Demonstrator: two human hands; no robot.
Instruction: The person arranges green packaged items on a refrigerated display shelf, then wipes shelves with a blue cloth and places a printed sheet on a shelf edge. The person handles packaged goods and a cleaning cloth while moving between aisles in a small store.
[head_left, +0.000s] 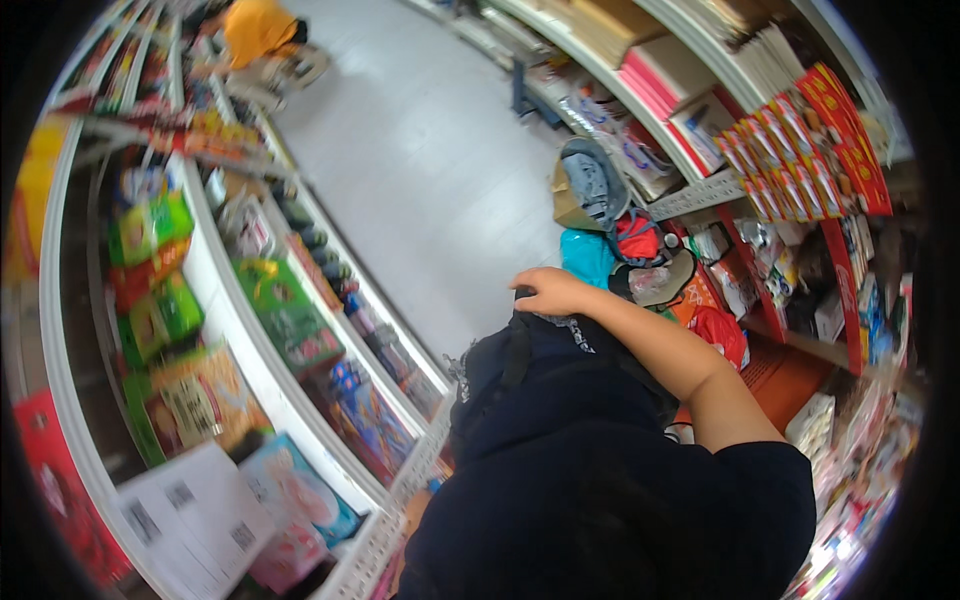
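My right arm bends out in front of me. My right hand (552, 292) is closed over the top edge of a dark fabric item (535, 350) in front of my body. That item carries a black strap and pale markings along its sides; whether it is a bag or clothing I cannot tell. Low at my left side, only a sliver of my left hand or forearm (415, 508) shows beside the white perforated shelf post (375, 545), with a bit of blue next to it. My dark shirt hides the rest, and its fingers are out of sight.
Shelves of packaged goods (165, 230) run along my left, with a white sheet (195, 515) at their near end. Bags and a cap (665, 280) lie on the grey floor (400, 130) to the right, below red hanging packets (790, 150). A person in orange (258, 35) is farther up the aisle.
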